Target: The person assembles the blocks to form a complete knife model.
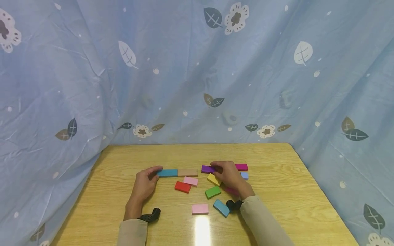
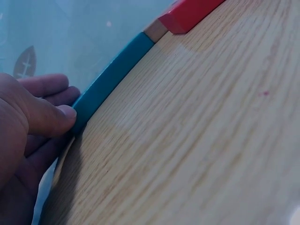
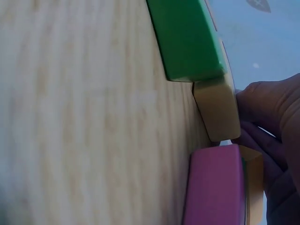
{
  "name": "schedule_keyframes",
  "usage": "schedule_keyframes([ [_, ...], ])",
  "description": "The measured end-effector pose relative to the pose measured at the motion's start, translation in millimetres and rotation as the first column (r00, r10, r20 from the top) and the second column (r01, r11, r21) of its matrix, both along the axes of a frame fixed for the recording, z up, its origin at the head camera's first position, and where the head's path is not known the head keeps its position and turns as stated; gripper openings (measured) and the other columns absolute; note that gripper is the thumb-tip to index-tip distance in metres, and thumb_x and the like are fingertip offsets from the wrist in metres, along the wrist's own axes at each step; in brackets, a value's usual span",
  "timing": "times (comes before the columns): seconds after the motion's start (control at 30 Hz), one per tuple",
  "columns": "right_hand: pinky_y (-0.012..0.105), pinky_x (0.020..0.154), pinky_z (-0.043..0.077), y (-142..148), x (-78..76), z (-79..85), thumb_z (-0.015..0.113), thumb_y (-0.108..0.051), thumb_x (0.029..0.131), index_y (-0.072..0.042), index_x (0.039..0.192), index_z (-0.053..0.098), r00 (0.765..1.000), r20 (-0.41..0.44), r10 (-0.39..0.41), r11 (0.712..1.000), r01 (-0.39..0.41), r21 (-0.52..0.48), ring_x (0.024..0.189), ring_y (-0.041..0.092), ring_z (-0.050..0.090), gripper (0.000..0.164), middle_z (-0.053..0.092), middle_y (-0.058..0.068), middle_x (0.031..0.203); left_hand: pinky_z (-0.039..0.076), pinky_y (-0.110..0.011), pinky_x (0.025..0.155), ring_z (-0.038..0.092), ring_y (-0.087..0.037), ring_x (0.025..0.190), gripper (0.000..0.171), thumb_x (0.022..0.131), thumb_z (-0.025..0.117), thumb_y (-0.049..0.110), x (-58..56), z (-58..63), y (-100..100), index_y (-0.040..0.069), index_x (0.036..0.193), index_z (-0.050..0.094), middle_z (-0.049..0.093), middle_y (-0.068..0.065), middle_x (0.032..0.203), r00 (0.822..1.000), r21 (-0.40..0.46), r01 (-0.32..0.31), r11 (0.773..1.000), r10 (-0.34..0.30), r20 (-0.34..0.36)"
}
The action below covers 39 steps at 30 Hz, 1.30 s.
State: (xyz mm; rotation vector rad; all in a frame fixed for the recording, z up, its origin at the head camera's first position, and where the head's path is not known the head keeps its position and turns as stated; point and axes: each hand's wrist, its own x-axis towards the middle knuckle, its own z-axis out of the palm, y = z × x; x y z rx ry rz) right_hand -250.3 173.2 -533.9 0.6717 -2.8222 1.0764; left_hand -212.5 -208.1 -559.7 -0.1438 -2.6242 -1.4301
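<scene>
My left hand (image 1: 144,184) pinches the left end of a blue block (image 1: 167,173), thumb on the near side and fingers behind, as the left wrist view shows. That block lies flat, end to end with a plain wooden block (image 1: 187,173). Across a short gap to the right is a purple block (image 1: 207,169), its right end covered by my right hand (image 1: 230,177), whose thumb and fingers grip it. A yellow block (image 1: 213,179) lies just below those fingers. In the right wrist view, the fingers (image 3: 262,105) are partly hidden behind nearer blocks.
Near the middle lie a red block (image 1: 183,187), a pink block (image 1: 191,181), a green block (image 1: 212,192), another pink block (image 1: 200,209) and a light blue block (image 1: 221,208). Beyond the right hand are a magenta block (image 1: 241,167) and a periwinkle block (image 1: 244,175). A patterned curtain (image 1: 184,68) borders the table.
</scene>
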Motion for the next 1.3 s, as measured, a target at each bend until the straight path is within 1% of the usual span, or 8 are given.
schedule_keyframes([
  [0.17,0.051,0.107,0.063,1,4.7,0.5,0.081,-0.005,0.096,-0.007,0.134,0.078,1.000,0.015,0.018,1.000,-0.018,0.014,0.122,0.028,0.076,0.038,0.081,0.008,0.129,0.051,-0.053,0.124,0.064,-0.036,0.143,0.038,0.101,0.068,-0.007,-0.5,0.9,1,0.006,0.137,0.076,0.074,-0.014,0.143,1.000,-0.006,0.006,1.000,-0.006,0.001],
  [0.33,0.053,0.112,0.061,-2,6.5,-0.8,0.080,-0.007,0.097,-0.009,0.136,0.077,1.000,0.014,0.026,0.999,-0.027,0.019,0.127,0.029,0.074,0.039,0.080,0.007,0.133,0.052,-0.054,0.122,0.065,-0.036,0.142,0.038,0.101,0.069,-0.008,0.1,2.4,1,0.006,0.136,0.076,0.075,-0.014,0.142,1.000,-0.013,-0.004,1.000,0.004,-0.005],
  [0.43,0.053,0.114,0.059,-3,6.6,-1.8,0.080,-0.008,0.098,-0.011,0.137,0.077,0.999,0.030,0.019,1.000,-0.020,0.014,0.130,0.028,0.073,0.039,0.079,0.005,0.134,0.052,-0.056,0.121,0.065,-0.039,0.141,0.039,0.101,0.068,-0.008,0.2,3.0,0,0.004,0.137,0.076,0.074,-0.015,0.142,1.000,-0.021,-0.007,1.000,0.007,-0.016],
  [0.57,0.052,0.113,0.060,-5,8.6,-2.2,0.080,-0.009,0.098,-0.012,0.137,0.077,0.998,0.054,0.026,1.000,-0.026,0.005,0.128,0.024,0.073,0.039,0.078,0.003,0.135,0.051,-0.056,0.123,0.064,-0.039,0.142,0.038,0.101,0.068,-0.008,0.6,2.1,0,0.004,0.137,0.075,0.075,-0.015,0.141,1.000,-0.025,-0.009,1.000,0.009,-0.008],
  [0.73,0.049,0.109,0.063,-6,9.8,-1.9,0.079,-0.007,0.099,-0.011,0.136,0.078,0.999,0.043,0.030,1.000,-0.030,-0.004,0.124,0.021,0.073,0.038,0.079,0.003,0.134,0.052,-0.054,0.122,0.065,-0.037,0.142,0.038,0.102,0.068,-0.008,1.3,1.8,0,0.004,0.137,0.075,0.075,-0.014,0.141,1.000,-0.005,-0.006,1.000,0.006,0.010],
  [0.97,0.050,0.111,0.062,-7,8.0,-2.0,0.080,-0.008,0.098,-0.013,0.136,0.079,0.999,0.032,0.027,1.000,-0.027,0.002,0.127,0.022,0.073,0.038,0.079,0.002,0.134,0.053,-0.052,0.121,0.065,-0.034,0.142,0.039,0.101,0.069,-0.007,-0.2,1.2,1,0.005,0.137,0.076,0.075,-0.012,0.142,1.000,0.019,-0.001,1.000,0.001,0.025],
  [1.17,0.049,0.109,0.063,-8,7.5,-2.3,0.081,-0.007,0.097,-0.012,0.134,0.079,1.000,0.007,0.027,1.000,-0.027,0.006,0.126,0.022,0.074,0.038,0.080,0.003,0.132,0.053,-0.051,0.122,0.065,-0.034,0.142,0.039,0.102,0.069,-0.007,-1.7,-0.2,2,0.007,0.137,0.076,0.075,-0.011,0.142,1.000,0.015,-0.003,1.000,0.003,0.026],
  [1.3,0.049,0.110,0.063,-11,6.5,-2.8,0.080,-0.007,0.097,-0.011,0.135,0.079,0.999,0.014,0.036,0.999,-0.036,-0.005,0.126,0.022,0.074,0.038,0.079,0.004,0.133,0.052,-0.052,0.122,0.065,-0.034,0.142,0.039,0.101,0.069,-0.007,-1.3,0.8,0,0.007,0.137,0.076,0.075,-0.011,0.141,1.000,0.000,-0.011,1.000,0.011,0.018],
])
